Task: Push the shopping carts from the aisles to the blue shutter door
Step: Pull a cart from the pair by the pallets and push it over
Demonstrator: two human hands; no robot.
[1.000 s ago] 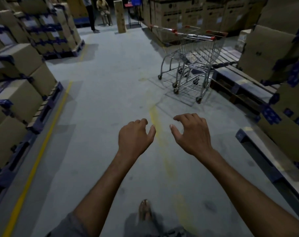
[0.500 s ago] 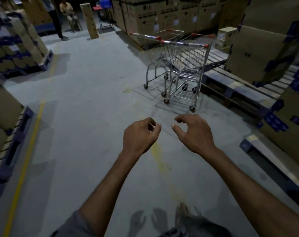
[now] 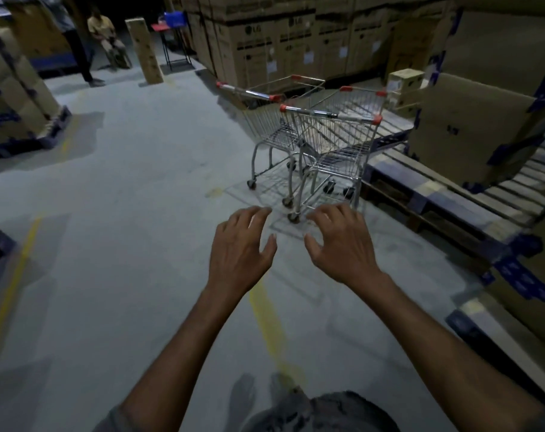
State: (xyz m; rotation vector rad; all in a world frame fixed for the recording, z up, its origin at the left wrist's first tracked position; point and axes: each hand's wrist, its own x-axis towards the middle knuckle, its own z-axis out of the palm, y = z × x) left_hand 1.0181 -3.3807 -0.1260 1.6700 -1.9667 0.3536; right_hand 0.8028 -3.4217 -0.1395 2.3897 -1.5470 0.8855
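Two small wire shopping carts with red-tipped handles stand side by side on the grey floor ahead of me, the nearer cart (image 3: 336, 141) to the right and the farther cart (image 3: 265, 120) behind and left of it. My left hand (image 3: 238, 254) and my right hand (image 3: 342, 244) are stretched out in front of me, palms down, fingers spread and relaxed, holding nothing. Both hands hover short of the nearer cart's handle (image 3: 328, 114). No blue shutter door is in view.
A wooden pallet (image 3: 445, 198) with large cardboard boxes (image 3: 470, 126) lies right of the carts. Stacked cartons (image 3: 280, 42) form a wall behind them. More boxes on pallets (image 3: 18, 98) stand at left. Two people (image 3: 104, 35) are at the far end.
I have walked closer to the carts, which now look larger and nearer. Both hands have lifted forward and their fingers have spread from a loose curl.
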